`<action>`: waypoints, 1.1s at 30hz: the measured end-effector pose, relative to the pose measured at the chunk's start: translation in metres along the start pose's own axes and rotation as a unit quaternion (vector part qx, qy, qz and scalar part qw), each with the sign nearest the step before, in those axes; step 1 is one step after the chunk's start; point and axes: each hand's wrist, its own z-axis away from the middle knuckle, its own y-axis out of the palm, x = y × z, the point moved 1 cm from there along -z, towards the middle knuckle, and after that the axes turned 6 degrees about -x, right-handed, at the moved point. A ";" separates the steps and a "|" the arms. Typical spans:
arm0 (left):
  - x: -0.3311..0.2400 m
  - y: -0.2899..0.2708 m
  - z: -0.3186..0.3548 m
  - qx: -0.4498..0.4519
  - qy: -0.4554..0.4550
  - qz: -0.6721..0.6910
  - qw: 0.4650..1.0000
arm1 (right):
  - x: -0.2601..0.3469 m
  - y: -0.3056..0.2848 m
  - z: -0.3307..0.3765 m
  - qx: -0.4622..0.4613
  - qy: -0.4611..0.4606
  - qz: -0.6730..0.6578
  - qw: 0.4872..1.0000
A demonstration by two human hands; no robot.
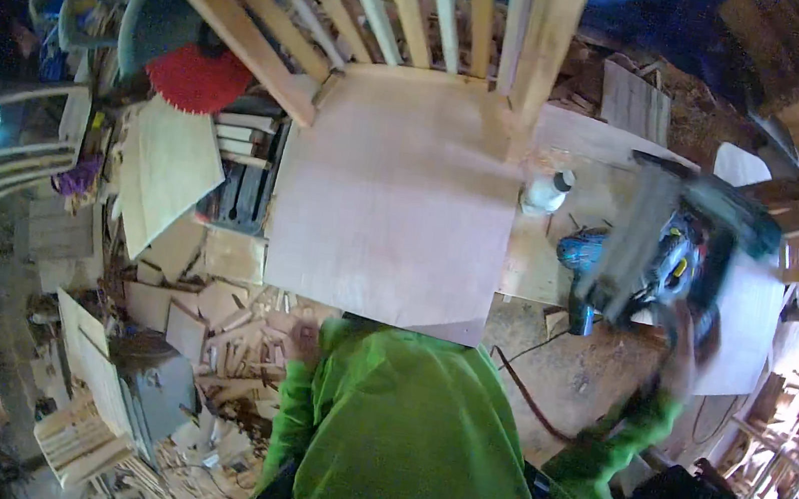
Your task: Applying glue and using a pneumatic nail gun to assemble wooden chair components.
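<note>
Before me stands a pale wooden chair, its broad flat seat (pixel 396 199) reaching close to my body and its slatted back (pixel 406 8) rising at the far side. My right hand (pixel 685 343) is stretched out to the right, closed on a dark teal power tool (pixel 730 228). That tool is smeared by motion; a flat grey base plate shows on its left side, and its exact kind is unclear. Low beside the seat's front left corner is my left hand (pixel 304 340), too small and blurred for its fingers to be told.
Right of the seat, a workbench (pixel 535 257) bears a white bottle (pixel 547 192) with a dark cap and a blue power drill (pixel 581 253). A reddish cord (pixel 531 398) trails below. Wood offcuts (pixel 241 340) litter the left; a red toothed disc (pixel 198 79) lies beyond.
</note>
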 end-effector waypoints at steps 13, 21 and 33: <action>-0.190 -0.024 -0.085 0.260 0.398 0.103 0.874 | -0.049 0.056 0.221 0.059 -0.094 -0.212 0.971; -0.150 -0.029 -0.170 0.088 0.503 0.054 0.858 | -0.026 0.137 0.301 0.060 0.024 -0.001 0.998; -0.158 0.000 -0.219 -0.060 0.485 -0.008 0.872 | -0.055 0.274 0.250 0.211 0.083 0.200 0.953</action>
